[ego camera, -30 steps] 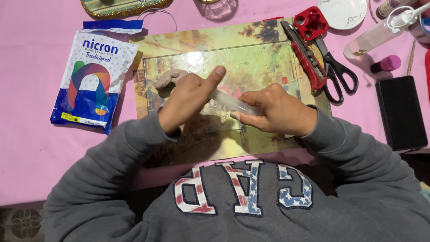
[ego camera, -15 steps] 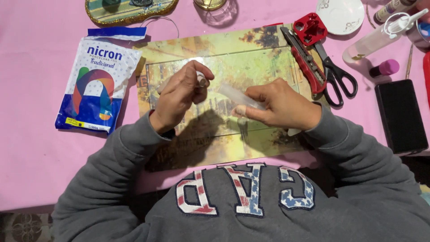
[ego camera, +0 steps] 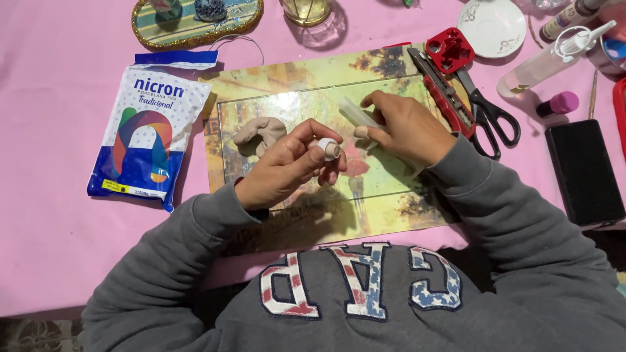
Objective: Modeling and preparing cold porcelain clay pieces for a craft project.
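A pink cloth covers the table, and on it a painted landscape mat lies under a clear sheet. My left hand hovers over the sheet with thumb and fingertips pinched shut on a small white cap. Just beyond those fingers, to their left, sits a lump of beige clay, apart from my hand. My right hand rests on the sheet, fingers curled loosely over a clear roller whose far end sticks out past my fingertips. Well left of my left fingers lies a flat rectangular pouch, white at the top, dark blue at the bottom, with a rainbow arch printed in the middle. Beyond my right fingers lie a red utility knife, black-handled scissors and a black phone.
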